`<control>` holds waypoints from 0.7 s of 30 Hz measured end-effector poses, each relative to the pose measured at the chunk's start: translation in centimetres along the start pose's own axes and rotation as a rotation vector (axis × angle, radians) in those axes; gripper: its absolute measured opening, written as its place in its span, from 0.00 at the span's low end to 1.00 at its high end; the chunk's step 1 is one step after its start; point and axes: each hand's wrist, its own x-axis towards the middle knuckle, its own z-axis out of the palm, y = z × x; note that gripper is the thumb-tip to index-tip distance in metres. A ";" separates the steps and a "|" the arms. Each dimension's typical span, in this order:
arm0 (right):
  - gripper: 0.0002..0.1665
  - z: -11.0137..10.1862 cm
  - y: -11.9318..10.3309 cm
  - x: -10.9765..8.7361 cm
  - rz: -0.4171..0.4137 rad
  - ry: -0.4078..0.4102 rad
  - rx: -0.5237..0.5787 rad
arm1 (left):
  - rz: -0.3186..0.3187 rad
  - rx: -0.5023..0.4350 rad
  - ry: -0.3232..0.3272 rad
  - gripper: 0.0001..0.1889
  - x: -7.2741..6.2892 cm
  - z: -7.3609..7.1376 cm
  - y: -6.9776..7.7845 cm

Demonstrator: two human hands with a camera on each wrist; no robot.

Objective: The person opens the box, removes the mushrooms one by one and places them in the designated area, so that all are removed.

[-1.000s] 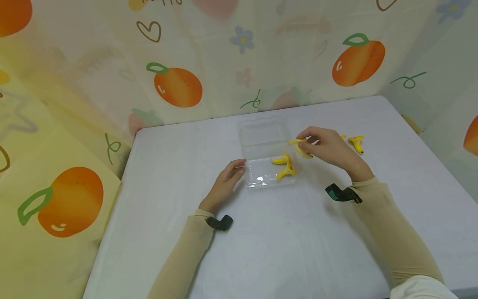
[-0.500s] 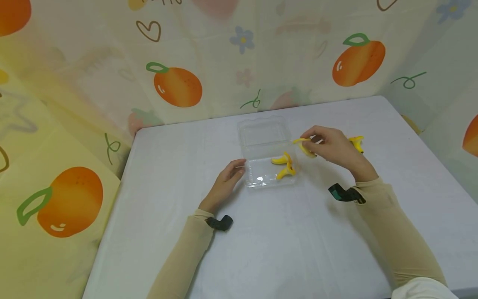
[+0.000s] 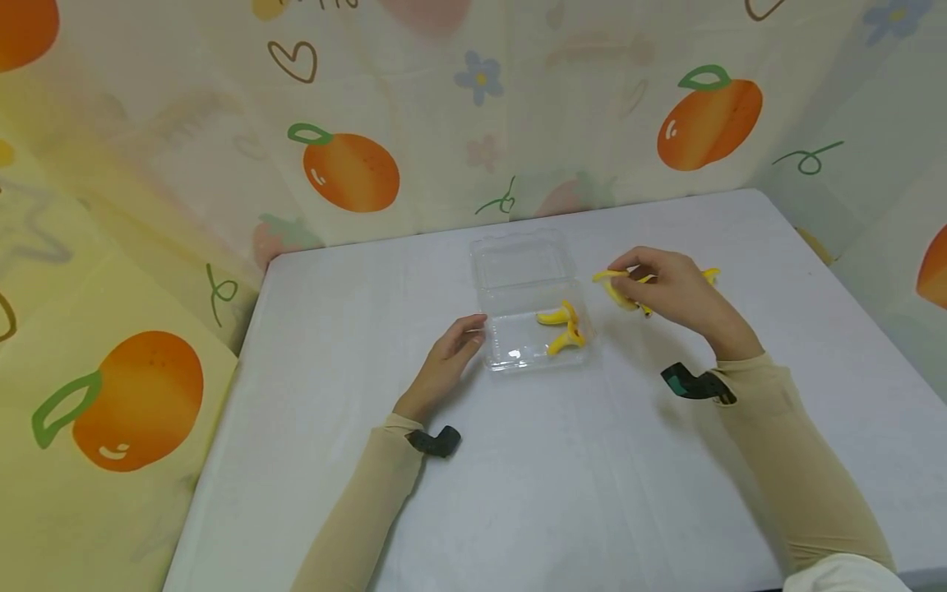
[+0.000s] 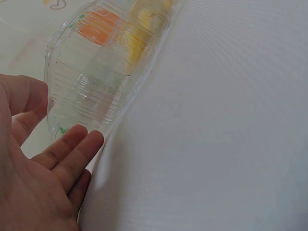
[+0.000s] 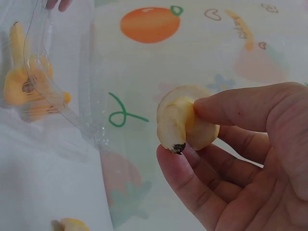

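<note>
A clear plastic clamshell box (image 3: pixel 510 337) stands with its lid up, two small toy bananas (image 3: pixel 560 317) lying in its right side. My left hand (image 3: pixel 449 353) is at the box's left edge; in the left wrist view its thumb and forefinger pinch the rim, the other fingers extended beside the wall. To the right of the box, my right hand (image 3: pixel 669 288) holds another toy banana (image 5: pixel 175 120) above the table, thumb on top and fingertips underneath. More yellow toy bananas (image 3: pixel 712 275) lie on the table near that hand, partly hidden by it.
The white-covered table (image 3: pixel 562 477) runs back to a wall curtain (image 3: pixel 414 74) printed with oranges and flowers. A black wrist camera (image 3: pixel 436 441) is strapped to the left forearm and another (image 3: pixel 691 382) to the right.
My right hand has drifted right, away from the box, with the toy banana still held. A toy banana's end now shows below it. The left hand and the box stay put.
</note>
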 end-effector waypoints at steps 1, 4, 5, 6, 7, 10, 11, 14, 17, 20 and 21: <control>0.15 -0.1 0.1 0.0 0.006 0.004 -0.001 | 0.002 -0.003 0.001 0.21 0.0 0.0 0.0; 0.16 -0.2 0.2 -0.1 0.013 0.009 -0.002 | 0.009 -0.016 0.003 0.21 0.1 0.0 -0.2; 0.16 -0.3 0.3 -0.2 0.014 0.010 0.000 | 0.010 -0.019 0.003 0.21 0.1 0.0 -0.2; 0.16 -0.3 0.3 -0.2 0.012 0.011 0.000 | 0.011 -0.023 0.004 0.21 0.1 0.0 -0.2; 0.17 -0.3 0.4 -0.3 0.008 0.010 -0.001 | 0.012 -0.024 0.004 0.21 0.1 0.0 -0.3; 0.17 -0.4 0.6 -0.4 0.012 0.004 -0.002 | 0.012 -0.022 0.007 0.21 0.1 0.0 -0.3; 0.17 -0.4 0.7 -0.5 0.015 0.001 -0.002 | 0.012 -0.018 0.009 0.21 0.1 0.0 -0.3; 0.16 -0.5 0.8 -0.6 0.027 -0.003 -0.005 | 0.013 -0.012 0.010 0.21 0.0 0.1 -0.3; 0.15 -0.5 0.9 -0.7 0.028 0.000 -0.007 | 0.014 -0.009 0.012 0.21 0.1 0.1 -0.4; 0.16 -0.5 1.1 -0.7 0.021 0.002 -0.010 | 0.014 -0.005 0.011 0.21 0.0 0.1 -0.3; 0.16 -0.5 1.2 -0.7 0.020 0.003 -0.012 | 0.013 -0.004 0.013 0.21 0.0 0.1 -0.3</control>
